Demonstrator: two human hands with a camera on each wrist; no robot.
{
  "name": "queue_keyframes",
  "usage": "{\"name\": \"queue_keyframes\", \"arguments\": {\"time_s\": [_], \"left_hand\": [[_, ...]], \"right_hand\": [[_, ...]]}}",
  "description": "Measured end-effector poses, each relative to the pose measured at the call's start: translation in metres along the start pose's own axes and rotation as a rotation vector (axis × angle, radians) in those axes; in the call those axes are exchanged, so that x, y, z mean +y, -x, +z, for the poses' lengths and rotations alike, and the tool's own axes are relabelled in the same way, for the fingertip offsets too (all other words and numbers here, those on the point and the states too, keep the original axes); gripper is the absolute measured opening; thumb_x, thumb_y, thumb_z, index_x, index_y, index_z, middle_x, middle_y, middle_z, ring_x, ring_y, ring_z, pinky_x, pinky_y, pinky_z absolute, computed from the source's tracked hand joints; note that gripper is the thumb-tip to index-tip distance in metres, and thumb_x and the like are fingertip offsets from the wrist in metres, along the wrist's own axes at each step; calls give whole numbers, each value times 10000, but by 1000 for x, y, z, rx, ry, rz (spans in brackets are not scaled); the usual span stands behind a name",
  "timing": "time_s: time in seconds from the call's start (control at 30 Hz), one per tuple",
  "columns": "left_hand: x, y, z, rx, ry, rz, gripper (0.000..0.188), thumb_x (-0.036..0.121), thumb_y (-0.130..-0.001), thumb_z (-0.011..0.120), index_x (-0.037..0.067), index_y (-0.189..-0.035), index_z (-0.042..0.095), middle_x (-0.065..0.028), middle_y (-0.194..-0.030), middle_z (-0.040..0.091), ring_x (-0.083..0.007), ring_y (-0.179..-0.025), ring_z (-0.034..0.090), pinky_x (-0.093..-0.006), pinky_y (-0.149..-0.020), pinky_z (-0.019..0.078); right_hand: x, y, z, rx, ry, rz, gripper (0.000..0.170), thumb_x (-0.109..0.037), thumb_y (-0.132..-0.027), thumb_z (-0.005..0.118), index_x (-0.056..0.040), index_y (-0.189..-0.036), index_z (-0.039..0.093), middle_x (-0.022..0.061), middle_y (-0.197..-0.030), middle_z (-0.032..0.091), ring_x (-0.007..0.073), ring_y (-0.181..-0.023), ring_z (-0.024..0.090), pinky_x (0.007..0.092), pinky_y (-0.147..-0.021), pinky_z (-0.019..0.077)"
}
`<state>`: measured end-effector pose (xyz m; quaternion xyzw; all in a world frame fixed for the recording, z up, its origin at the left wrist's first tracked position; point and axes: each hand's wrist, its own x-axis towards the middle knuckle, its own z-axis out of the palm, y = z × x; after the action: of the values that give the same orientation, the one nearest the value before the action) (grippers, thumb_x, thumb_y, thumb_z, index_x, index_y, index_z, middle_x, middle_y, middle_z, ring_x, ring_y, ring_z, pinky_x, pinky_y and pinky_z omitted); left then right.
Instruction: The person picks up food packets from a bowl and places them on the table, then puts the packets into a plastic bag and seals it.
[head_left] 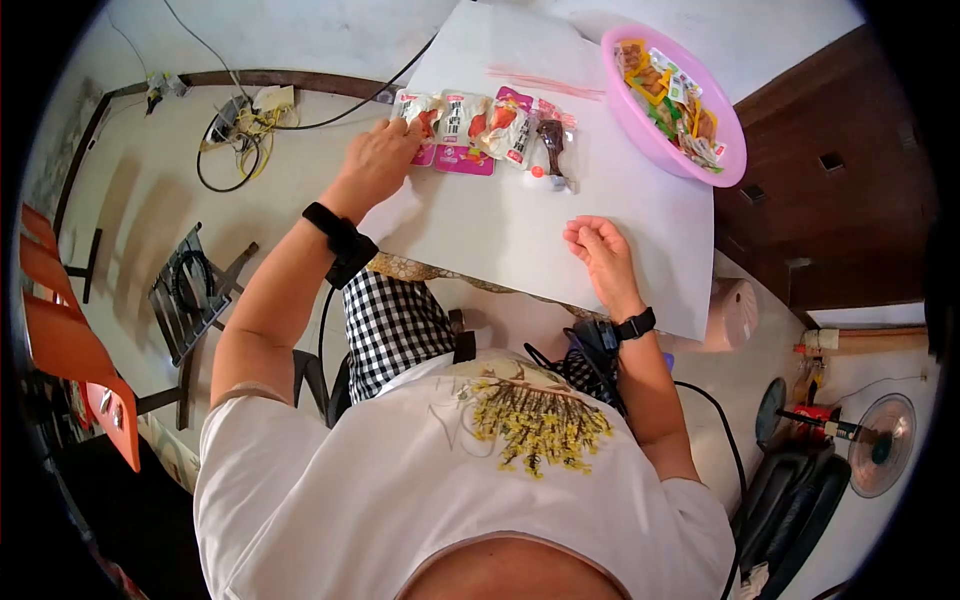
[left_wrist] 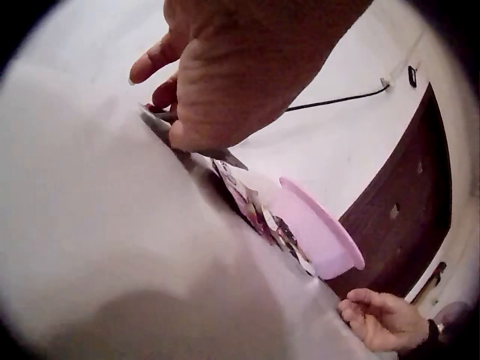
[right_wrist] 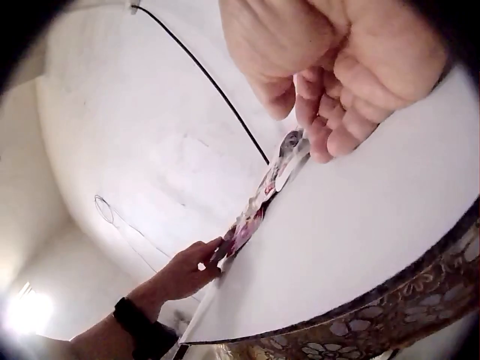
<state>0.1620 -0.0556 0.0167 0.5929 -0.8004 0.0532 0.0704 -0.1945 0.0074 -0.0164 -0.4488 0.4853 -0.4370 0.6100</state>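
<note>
My left hand (head_left: 378, 160) is at the left end of a row of snack packets on the white table. It pinches the leftmost packet (head_left: 424, 108), a white and red pouch, by its edge; part of it is hidden under the fingers. To its right lie a white pouch with red pictures (head_left: 462, 118), another pouch (head_left: 508, 132) and a clear packet with a dark drumstick (head_left: 552, 145). Magenta packaging (head_left: 465, 160) shows beneath the pouches. My right hand (head_left: 602, 255) rests near the table's front right edge, fingers loosely curled with nothing in them.
A pink basin (head_left: 732, 150) holding several snack packets stands at the table's back right. The white tabletop (head_left: 480, 225) has a patterned cloth (head_left: 400, 266) along its front edge. A black cable (head_left: 335, 122) runs along the back left. A fan (head_left: 882, 447) stands far right.
</note>
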Motion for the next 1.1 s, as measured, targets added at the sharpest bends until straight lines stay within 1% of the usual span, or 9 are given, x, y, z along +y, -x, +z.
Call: {"name": "queue_keyframes", "arguments": {"time_s": [0.13, 0.4, 0.53, 0.63, 0.7, 0.83, 0.93, 1.03, 1.1], "left_hand": [[-4, -12, 3, 7, 20, 56, 397, 20, -807, 554, 67, -1201, 524, -109, -1021, 574, -292, -993, 572, -403, -770, 498], [-13, -31, 1, -30, -4, 80, 480, 21, -796, 556, 141, -1259, 516, -102, -1021, 566, -306, -990, 565, -433, -787, 487], [-8, -31, -10, -90, 114, -34, 565, 138, -817, 600, 188, -1361, 456, -142, -1183, 535, -349, -1143, 503, -496, -898, 436], [11, -23, -7, 55, 40, 3, 643, 350, -828, 636, 217, -1414, 409, -187, -1412, 387, -379, -1332, 341, -555, -1005, 341], [12, -27, 7, -65, 96, -9, 703, 482, -813, 619, 218, -1425, 396, -187, -1494, 263, -373, -1392, 237, -579, -1036, 291], [16, -39, 22, -148, 84, -10, 741, 578, -827, 560, 218, -1446, 368, -188, -1544, 170, -389, -1419, 168, -586, -1049, 279], [11, -47, 29, -159, 115, 14, 757, 565, -823, 575, 221, -1458, 347, -199, -1549, 149, -400, -1420, 157, -604, -1047, 273], [22, -57, 13, -117, 92, 29, 785, 539, -813, 606, 212, -1468, 323, -211, -1550, 137, -402, -1424, 148, -630, -1041, 261], [35, -58, 4, -63, 78, 62, 828, 506, -795, 651, 186, -1474, 301, -214, -1547, 146, -402, -1421, 160, -656, -1029, 255]], "right_hand": [[-2, 2, 1, 0, -10, -1, 205, -180, -952, 570, -47, -1108, 569, 45, -1067, 618, 132, -980, 602, 272, -855, 476], [-6, 0, 8, -19, -21, 14, 200, -188, -946, 577, -39, -1078, 580, 25, -1034, 613, 110, -947, 596, 247, -833, 473], [-27, -7, 14, 64, 583, -215, 238, -160, -884, 619, -29, -1079, 586, 97, -1080, 602, 219, -1013, 584, 320, -877, 466], [-32, -18, 21, 122, 917, -546, 349, -174, -819, 660, -37, -1130, 582, 198, -1214, 542, 341, -1130, 518, 402, -956, 428], [-26, -28, 26, 123, 1030, -660, 448, -198, -780, 683, -49, -1187, 570, 259, -1322, 467, 410, -1219, 443, 448, -1015, 384], [-19, -33, 36, -31, 1015, -386, 599, -267, -775, 698, -49, -1296, 499, 320, -1409, 354, 444, -1320, 334, 451, -1082, 316], [-19, -29, 40, -39, 1084, -400, 604, -285, -784, 691, -42, -1299, 491, 331, -1410, 344, 454, -1318, 335, 459, -1082, 315], [-60, -14, 32, 117, 1081, -565, 557, -249, -793, 698, -37, -1274, 514, 261, -1356, 449, 393, -1267, 426, 452, -1045, 359], [-127, 19, 36, 168, 681, -618, 446, -192, -814, 696, -39, -1211, 562, 159, -1248, 560, 289, -1165, 526, 410, -989, 411]]}}
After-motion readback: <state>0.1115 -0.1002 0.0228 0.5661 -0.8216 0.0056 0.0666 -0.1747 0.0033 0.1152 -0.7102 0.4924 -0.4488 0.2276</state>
